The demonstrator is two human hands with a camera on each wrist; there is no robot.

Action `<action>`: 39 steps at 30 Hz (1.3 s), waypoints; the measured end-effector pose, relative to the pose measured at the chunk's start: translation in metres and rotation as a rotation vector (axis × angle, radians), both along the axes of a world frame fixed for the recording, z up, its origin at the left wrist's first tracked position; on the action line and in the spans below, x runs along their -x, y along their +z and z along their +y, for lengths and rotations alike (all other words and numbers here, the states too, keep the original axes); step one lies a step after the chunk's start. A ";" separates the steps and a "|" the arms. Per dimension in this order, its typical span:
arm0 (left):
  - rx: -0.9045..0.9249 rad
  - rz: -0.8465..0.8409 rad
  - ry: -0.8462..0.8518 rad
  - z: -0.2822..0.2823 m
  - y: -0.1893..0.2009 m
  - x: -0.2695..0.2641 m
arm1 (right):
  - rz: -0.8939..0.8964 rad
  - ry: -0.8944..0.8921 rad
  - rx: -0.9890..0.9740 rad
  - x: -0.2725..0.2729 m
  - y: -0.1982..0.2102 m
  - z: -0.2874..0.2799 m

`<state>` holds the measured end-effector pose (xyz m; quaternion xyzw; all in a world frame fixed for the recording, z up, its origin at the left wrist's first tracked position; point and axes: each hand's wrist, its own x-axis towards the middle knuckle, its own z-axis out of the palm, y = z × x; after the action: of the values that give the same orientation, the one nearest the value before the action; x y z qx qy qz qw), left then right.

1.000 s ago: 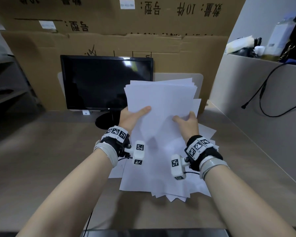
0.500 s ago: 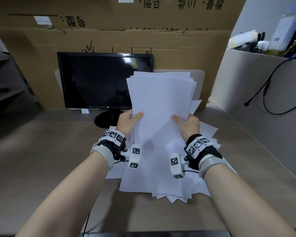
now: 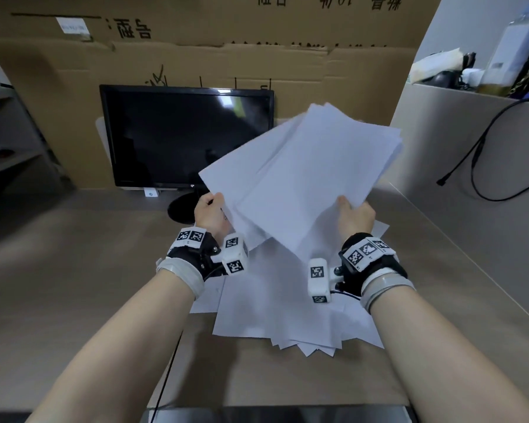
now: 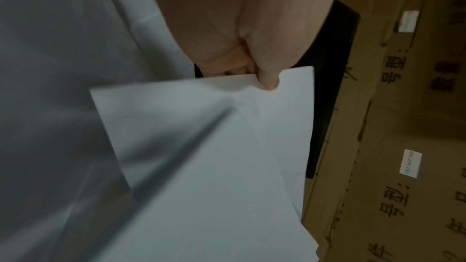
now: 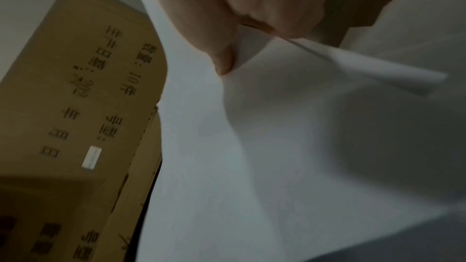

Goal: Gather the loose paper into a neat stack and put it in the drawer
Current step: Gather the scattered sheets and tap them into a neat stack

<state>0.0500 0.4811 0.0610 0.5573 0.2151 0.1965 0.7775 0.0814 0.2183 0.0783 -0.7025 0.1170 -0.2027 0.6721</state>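
Observation:
A sheaf of white paper (image 3: 300, 175) hangs in the air in front of the monitor, turned so one corner points down. My left hand (image 3: 209, 210) pinches its left corner, thumb on the sheets (image 4: 268, 82). On the right edge my right hand (image 3: 353, 213) grips the same sheaf (image 5: 252, 146), thumb on top. The sheets are fanned and uneven at the far edge. Below, more loose paper (image 3: 287, 312) lies spread on the desk (image 3: 74, 285). No drawer shows in any view.
A black monitor (image 3: 184, 135) on a round stand is just behind the held sheaf. Cardboard boxes (image 3: 196, 41) wall off the back. A grey partition (image 3: 471, 166) with a dangling black cable (image 3: 458, 166) runs along the right. Dark shelves (image 3: 6, 138) stand at the left.
The held sheaf has turned clockwise from upright to a diagonal tilt toward the right. My left hand slid to the sheaf's left corner; my right hand shifted right along the edge.

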 end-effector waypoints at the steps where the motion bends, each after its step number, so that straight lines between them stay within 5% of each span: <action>1: 0.014 0.032 0.005 0.000 0.000 0.003 | 0.022 0.003 -0.025 -0.001 0.000 0.000; 11: 0.253 0.222 -0.289 -0.029 -0.011 0.046 | 0.375 0.224 -0.128 0.000 -0.032 0.039; 15: 0.123 0.226 -0.327 -0.033 -0.012 0.046 | 0.517 0.389 0.030 0.017 -0.023 0.046; 23: 0.012 0.254 -0.223 -0.047 0.008 0.046 | 0.611 0.247 0.365 0.005 -0.016 0.033; 30: 0.113 0.256 -0.173 -0.065 -0.001 0.054 | 0.560 0.133 0.183 0.024 -0.016 0.013; 34: 0.023 0.324 -0.195 -0.075 -0.014 0.070 | 0.470 0.249 -0.273 0.047 -0.025 0.017; 39: 0.262 0.200 -0.283 -0.087 -0.015 0.093 | 0.519 0.335 -0.142 0.067 -0.035 0.017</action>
<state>-0.0428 0.3937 0.0460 0.4927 0.2343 -0.0006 0.8381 0.0139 0.2351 0.0435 -0.6917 0.1810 0.1057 0.6911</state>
